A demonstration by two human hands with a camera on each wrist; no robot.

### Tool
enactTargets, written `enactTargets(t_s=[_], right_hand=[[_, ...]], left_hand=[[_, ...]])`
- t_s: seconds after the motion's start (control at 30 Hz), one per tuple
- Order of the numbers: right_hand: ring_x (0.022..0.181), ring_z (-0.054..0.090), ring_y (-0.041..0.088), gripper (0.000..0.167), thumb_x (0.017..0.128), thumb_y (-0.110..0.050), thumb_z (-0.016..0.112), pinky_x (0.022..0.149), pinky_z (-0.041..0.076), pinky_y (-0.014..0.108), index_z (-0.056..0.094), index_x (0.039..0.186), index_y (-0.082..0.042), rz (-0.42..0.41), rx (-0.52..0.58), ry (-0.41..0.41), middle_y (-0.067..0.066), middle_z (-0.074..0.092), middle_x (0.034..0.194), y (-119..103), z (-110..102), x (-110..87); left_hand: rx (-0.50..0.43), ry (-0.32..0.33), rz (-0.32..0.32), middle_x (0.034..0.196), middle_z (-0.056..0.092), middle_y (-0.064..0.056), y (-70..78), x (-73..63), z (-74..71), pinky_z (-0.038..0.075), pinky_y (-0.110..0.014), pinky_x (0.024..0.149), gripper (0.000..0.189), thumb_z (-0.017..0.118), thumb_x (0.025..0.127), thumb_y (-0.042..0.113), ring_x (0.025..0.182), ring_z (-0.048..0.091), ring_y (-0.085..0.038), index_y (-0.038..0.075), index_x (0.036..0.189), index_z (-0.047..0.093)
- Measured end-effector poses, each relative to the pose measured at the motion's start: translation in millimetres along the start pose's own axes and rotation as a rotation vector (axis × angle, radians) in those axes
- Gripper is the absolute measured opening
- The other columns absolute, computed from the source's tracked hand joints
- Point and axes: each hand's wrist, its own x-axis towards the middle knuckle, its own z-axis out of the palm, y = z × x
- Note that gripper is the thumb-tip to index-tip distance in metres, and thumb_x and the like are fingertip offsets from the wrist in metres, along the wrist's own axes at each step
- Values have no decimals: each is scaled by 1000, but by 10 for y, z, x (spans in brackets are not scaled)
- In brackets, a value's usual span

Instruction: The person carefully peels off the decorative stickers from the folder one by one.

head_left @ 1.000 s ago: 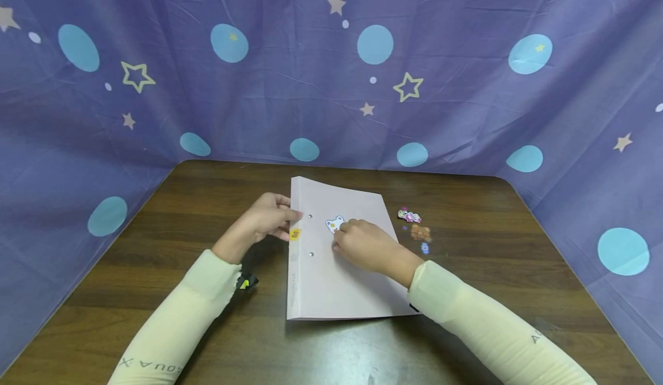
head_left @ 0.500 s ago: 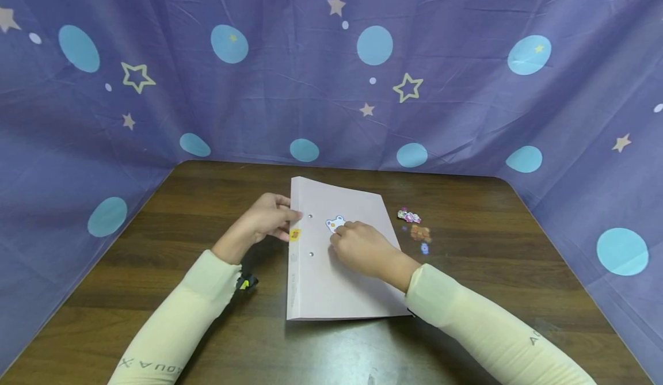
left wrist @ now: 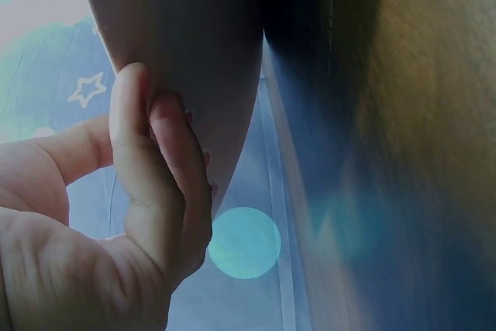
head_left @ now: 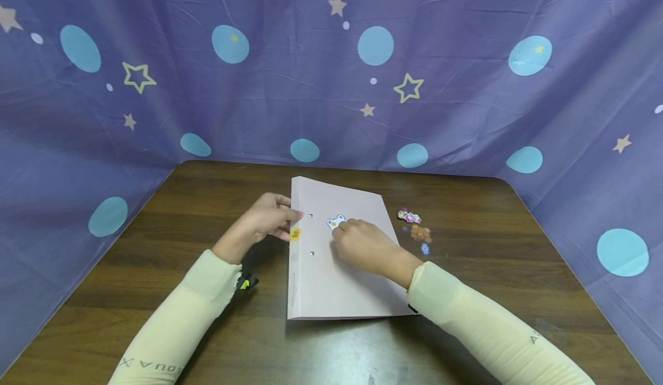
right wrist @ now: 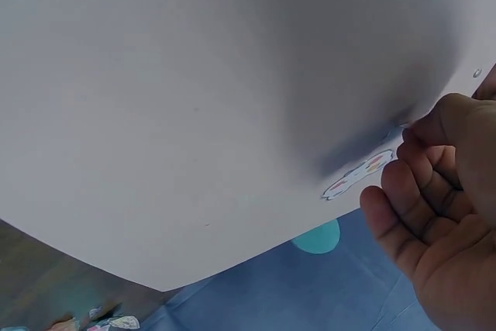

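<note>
Folder [head_left: 344,293], pale, on bench [head_left: 497,241]: probably light, bendable; best held by its spine [head_left: 294,275], which left hand [head_left: 266,217] pinches. Bear sticker [head_left: 335,221], on front: likely thin; right hand [head_left: 366,247] curled at it, pinch unclear.

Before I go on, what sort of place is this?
Probably a curtained-off tabletop workspace: a wooden table ringed by a purple star-patterned curtain, with a pale folder and loose stickers on it.

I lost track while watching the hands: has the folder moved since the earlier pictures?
No. Against the table, the folder shows no visible shift either way.
</note>
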Motion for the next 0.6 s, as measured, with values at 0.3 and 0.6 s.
enactTargets(t_s=[0.3,0.6], right_hand=[[66,59,19,18,95,-13,68,59,57,34,62,80,-6,40,26,22,5,63,76,43,-29,-4],[71,59,17,14,98,-13,66,65,56,34,64,86,-7,114,202,-42,3,64,81,111,-64,-4]], left_hand=[[-3,-3,-1,107,64,-20,-7,14,-7,66,-35,64,56,68,97,6,78,68,-22,-11,142,41],[5,-6,10,107,68,-22,-8,18,-11,66,-37,66,50,68,97,6,78,71,-24,-11,138,46]])
